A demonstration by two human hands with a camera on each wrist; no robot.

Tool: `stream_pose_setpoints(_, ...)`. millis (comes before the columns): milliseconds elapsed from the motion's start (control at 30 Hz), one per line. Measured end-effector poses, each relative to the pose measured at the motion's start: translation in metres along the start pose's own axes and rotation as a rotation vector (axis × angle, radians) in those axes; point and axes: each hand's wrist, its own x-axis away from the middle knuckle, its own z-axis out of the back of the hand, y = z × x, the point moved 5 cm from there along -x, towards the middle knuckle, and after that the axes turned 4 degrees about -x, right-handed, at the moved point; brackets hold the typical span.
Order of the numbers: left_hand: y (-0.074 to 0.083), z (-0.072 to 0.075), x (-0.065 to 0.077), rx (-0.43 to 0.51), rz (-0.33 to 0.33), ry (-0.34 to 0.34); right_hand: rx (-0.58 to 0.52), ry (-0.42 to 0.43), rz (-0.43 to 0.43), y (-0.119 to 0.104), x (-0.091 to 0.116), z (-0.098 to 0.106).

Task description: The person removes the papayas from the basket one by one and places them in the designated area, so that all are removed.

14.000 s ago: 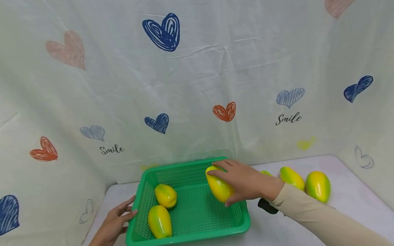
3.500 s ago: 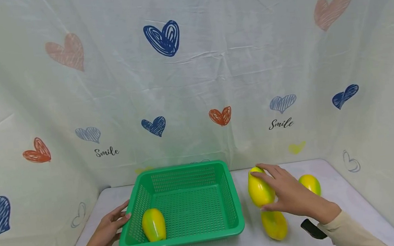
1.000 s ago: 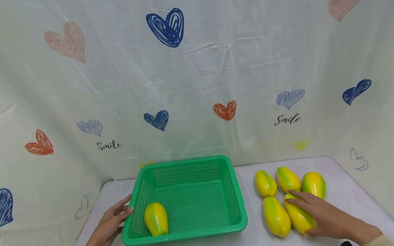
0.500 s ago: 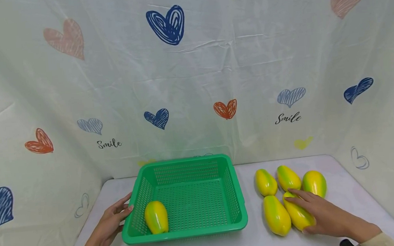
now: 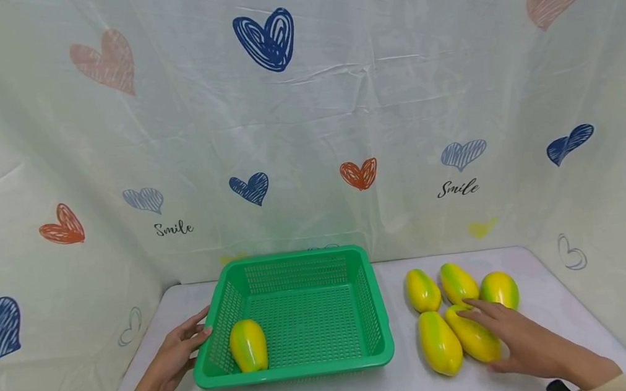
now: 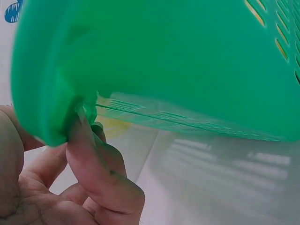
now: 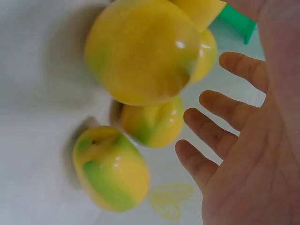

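On the left of the white table stands a green perforated basket [image 5: 295, 373], one glossy yellow-green fruit [image 5: 248, 346], papaya- or mango-like, lying in its near left corner. My left hand [image 5: 172, 359] grips the basket's left rim; in the left wrist view its fingers [image 6: 101, 173] curl up under the rim. Right of the basket, several similar fruits lie grouped in two rows. My right hand [image 5: 527, 341] is beside the near right fruit [image 5: 473, 333], fingers spread. In the right wrist view a gap shows between the fingers [image 7: 229, 108] and the big fruit [image 7: 140, 51].
Behind the table hangs a pale curtain [image 5: 307, 127] printed with hearts and "Smile". The other fruits in the group include a near left fruit [image 5: 440, 343], a back left fruit [image 5: 423, 290], a back middle fruit [image 5: 458, 283] and a back right fruit [image 5: 500, 291].
Fruits once in the basket or carried over it now lie on the right. In the last second my right hand has let go of the near right fruit and drawn slightly right. My left hand stays.
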Motion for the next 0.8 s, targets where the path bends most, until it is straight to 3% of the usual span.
stream_pose_setpoints(267,0.0,0.0,0.001,0.002,-0.003,-0.003,-0.009,0.013,0.048,-0.022,-0.007,0.014)
stream_pose_setpoints(600,0.001,0.0,0.0,-0.012,-0.005,0.003,0.057,0.055,0.171,-0.056,-0.02,0.023)
stream_pose_setpoints(800,0.0,0.0,0.0,-0.004,-0.001,0.0,0.041,0.011,0.165,-0.072,-0.032,0.027)
